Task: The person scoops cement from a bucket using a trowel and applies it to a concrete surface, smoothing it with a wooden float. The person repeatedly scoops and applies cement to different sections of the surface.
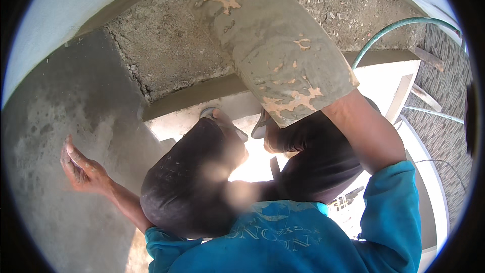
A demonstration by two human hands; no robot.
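Note:
A long, flat board (288,45), smeared with wet grey cement and showing tan patches, slants across the upper middle. My right forearm (366,129) runs to its lower right end. The board hides my right hand, which appears to grip it from beneath. Over the smooth, damp grey cement surface (116,156) at the left is my left hand (81,168). Its fingers are slightly bent, the thumb stands apart, and nothing shows in it. Rough, gravelly concrete (166,50) lies beyond and partly under the board.
A smooth cement edge (197,98) borders the rough strip near my sandalled feet (230,124). A green hose (389,28) curves at the right, by wood pieces (427,96) and a dark textured surface (444,136). A pale wall (65,10) rises at the far left.

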